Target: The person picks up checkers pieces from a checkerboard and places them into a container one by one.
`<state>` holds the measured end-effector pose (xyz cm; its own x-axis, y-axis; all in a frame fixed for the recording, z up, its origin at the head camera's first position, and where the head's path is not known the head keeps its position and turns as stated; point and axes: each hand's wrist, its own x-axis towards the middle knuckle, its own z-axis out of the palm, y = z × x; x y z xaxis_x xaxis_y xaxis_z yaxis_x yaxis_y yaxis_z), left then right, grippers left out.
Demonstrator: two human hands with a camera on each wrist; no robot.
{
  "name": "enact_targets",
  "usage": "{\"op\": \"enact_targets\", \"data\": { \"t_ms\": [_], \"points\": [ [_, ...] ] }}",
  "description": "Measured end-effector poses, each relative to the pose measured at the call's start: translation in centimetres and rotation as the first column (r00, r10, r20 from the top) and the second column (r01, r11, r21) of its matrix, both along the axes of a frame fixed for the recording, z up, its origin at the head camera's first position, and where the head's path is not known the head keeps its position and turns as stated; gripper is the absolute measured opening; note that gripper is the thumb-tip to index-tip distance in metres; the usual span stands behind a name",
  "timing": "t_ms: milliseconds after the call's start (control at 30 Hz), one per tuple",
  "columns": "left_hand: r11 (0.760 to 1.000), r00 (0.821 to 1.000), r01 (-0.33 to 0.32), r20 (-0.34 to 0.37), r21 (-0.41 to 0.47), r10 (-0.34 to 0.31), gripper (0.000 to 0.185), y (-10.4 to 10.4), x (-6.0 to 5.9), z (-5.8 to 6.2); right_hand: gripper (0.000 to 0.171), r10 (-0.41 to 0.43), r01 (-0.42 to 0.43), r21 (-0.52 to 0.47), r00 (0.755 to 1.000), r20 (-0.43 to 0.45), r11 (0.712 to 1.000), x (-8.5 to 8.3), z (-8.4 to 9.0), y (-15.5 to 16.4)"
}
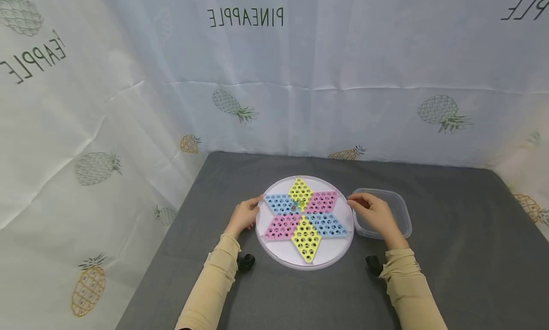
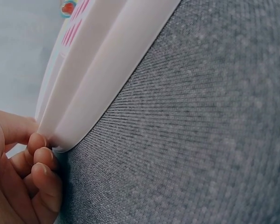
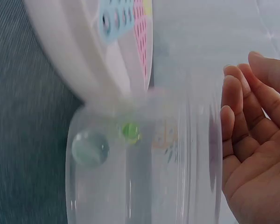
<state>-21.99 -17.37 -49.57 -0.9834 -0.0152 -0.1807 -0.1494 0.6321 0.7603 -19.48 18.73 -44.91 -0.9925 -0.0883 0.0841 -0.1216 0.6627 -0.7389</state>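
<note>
A round white board [image 1: 279, 256] with a yellow, pink and blue star of holes lies on the grey table. A couple of marbles [image 1: 296, 206] sit near its centre. My left hand [image 1: 243, 216] is at the board's left rim [image 2: 107, 70], thumb on top and curled fingertips [image 2: 41, 158] against the edge. My right hand [image 1: 374, 213] hovers by the right rim over a clear plastic container [image 1: 405, 215], its fingers [image 3: 238, 107] relaxed and holding nothing. Through the container's wall [image 3: 177, 186] I see a pale glass marble [image 3: 89, 148] and a small green one [image 3: 129, 131].
The grey cloth-covered table [image 1: 450, 253] stretches to the right and toward me. A white curtain [image 1: 128, 106] printed with pineapples hangs behind and along the left side. Black wrist mounts [image 1: 246, 262] sit under each forearm.
</note>
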Motion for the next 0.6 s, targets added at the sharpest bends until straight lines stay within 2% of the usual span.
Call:
{"op": "enact_targets", "data": {
  "t_ms": [200, 600],
  "points": [
    [1.000, 1.000, 0.013, -0.018, -0.016, -0.013, 0.044, -0.1, -0.1, -0.2, 0.037, 0.041, -0.041, -0.039, 0.999, 0.005, 0.998, -0.4, 0.2, -2.0],
    [0.999, 1.000, 0.016, -0.002, -0.036, -0.016, 0.045, 0.0, 0.0, -0.3, 0.030, 0.105, -0.105, -0.051, 0.994, -0.009, 0.993, -1.4, 0.6, -4.7]
  ]
}}
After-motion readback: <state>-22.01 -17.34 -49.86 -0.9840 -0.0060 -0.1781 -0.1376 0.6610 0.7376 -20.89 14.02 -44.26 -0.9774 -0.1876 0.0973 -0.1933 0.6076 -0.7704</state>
